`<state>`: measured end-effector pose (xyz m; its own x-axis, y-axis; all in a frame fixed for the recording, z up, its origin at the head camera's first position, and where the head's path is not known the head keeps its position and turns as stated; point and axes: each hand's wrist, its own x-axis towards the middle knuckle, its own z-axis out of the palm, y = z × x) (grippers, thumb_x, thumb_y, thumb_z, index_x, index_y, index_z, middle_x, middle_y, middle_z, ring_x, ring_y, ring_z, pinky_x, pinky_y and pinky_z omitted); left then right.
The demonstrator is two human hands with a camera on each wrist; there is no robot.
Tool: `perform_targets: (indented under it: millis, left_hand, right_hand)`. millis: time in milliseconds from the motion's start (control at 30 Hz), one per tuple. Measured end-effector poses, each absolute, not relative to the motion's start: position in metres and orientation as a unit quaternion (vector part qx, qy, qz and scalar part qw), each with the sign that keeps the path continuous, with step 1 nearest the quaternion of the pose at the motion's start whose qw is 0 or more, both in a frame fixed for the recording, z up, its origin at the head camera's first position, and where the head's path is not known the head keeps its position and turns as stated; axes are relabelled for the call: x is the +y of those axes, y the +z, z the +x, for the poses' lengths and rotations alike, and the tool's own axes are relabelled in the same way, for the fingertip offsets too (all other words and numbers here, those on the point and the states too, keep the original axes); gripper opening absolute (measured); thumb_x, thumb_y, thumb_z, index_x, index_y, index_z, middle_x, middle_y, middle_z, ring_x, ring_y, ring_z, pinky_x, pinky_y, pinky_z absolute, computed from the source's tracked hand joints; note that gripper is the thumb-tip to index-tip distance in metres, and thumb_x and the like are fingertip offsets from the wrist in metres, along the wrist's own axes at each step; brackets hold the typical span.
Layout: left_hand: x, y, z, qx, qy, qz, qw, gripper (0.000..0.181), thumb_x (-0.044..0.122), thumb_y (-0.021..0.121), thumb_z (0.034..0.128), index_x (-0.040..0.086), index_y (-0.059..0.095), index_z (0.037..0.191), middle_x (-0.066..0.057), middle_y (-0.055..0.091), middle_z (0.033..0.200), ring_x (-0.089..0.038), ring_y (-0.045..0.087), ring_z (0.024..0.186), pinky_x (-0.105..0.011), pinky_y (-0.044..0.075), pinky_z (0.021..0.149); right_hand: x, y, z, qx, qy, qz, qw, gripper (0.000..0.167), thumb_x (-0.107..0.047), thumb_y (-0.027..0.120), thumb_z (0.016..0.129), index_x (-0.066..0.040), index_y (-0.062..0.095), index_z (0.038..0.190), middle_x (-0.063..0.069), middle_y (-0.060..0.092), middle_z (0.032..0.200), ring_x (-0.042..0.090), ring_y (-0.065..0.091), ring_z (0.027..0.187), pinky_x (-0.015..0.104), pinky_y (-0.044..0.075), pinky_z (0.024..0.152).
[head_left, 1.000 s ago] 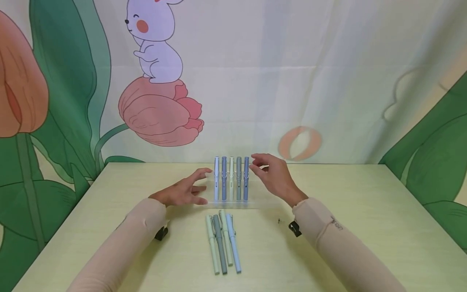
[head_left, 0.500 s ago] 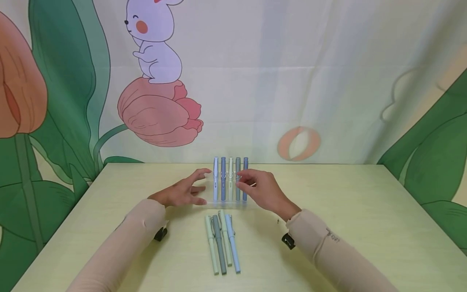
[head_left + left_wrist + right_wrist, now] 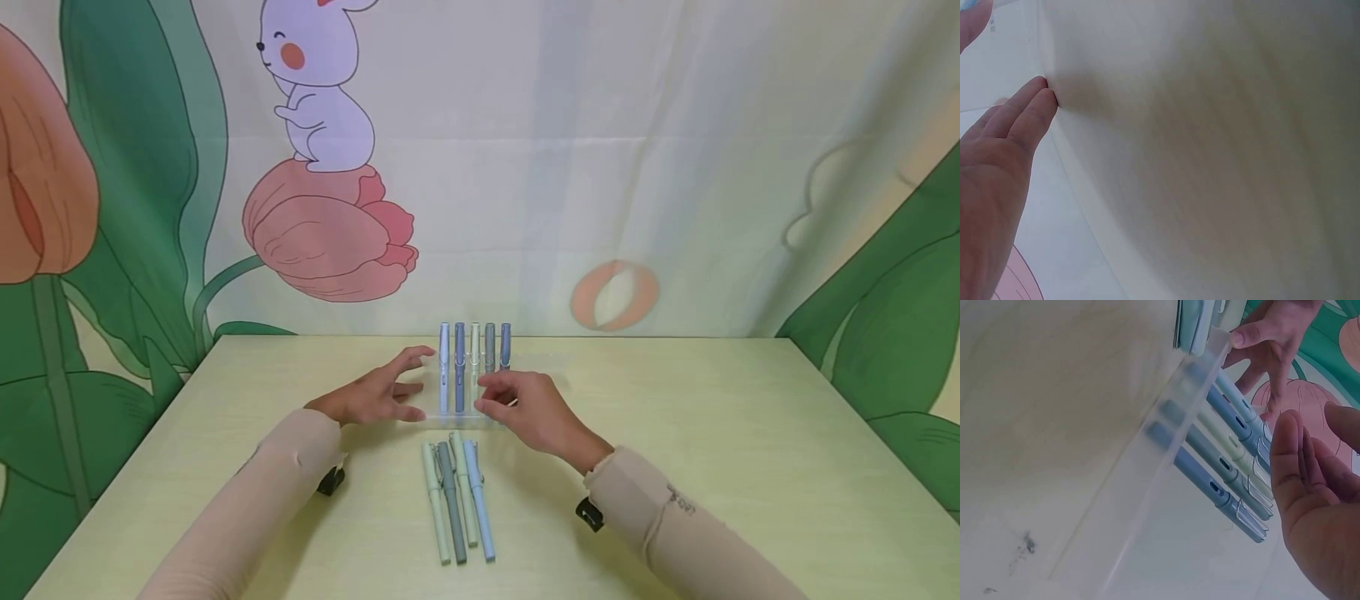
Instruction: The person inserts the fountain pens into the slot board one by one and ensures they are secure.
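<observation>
Right hand (image 3: 531, 410), loosely curled, gripped nothing by 5 pens (image 3: 460, 371); left hand (image 3: 377, 393), splayed, touched the rack (image 3: 450, 422) at 9 o'clock.

The right hand (image 3: 528, 408) is moving left and down. It is leaving its spot beside the top of the dark blue pen (image 3: 506, 337) at the right end of the row of pens (image 3: 460, 375), and now it is hanging lower, in front of them. It is hiding the bottom of that pen and of the grey pen (image 3: 490, 342) next to it. The right sleeve (image 3: 667, 508) and its black strap (image 3: 590, 514) are sliding along too.
</observation>
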<state>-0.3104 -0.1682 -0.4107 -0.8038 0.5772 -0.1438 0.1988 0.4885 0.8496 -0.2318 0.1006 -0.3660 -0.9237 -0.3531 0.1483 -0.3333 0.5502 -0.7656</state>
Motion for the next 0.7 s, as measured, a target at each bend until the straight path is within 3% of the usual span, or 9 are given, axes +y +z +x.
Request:
perform_targets:
  millis: [700]
  left_hand:
    - [-0.168, -0.408, -0.309, 0.838, 0.453, 0.216, 0.216, 0.093, 0.011, 0.080, 0.0854, 0.048, 0.022, 0.148, -0.012, 0.013, 0.165, -0.038, 0.035, 0.143, -0.059, 0.034, 0.111]
  right_hand:
    - [0.092, -0.389, -0.223, 0.880, -0.420, -0.217, 0.057, 0.027, -0.009, 0.073, 0.092, 0.005, 0.070, 0.115, -0.002, 0.068, 0.085, 0.013, 0.061, 0.078, 0.023, 0.053, 0.066]
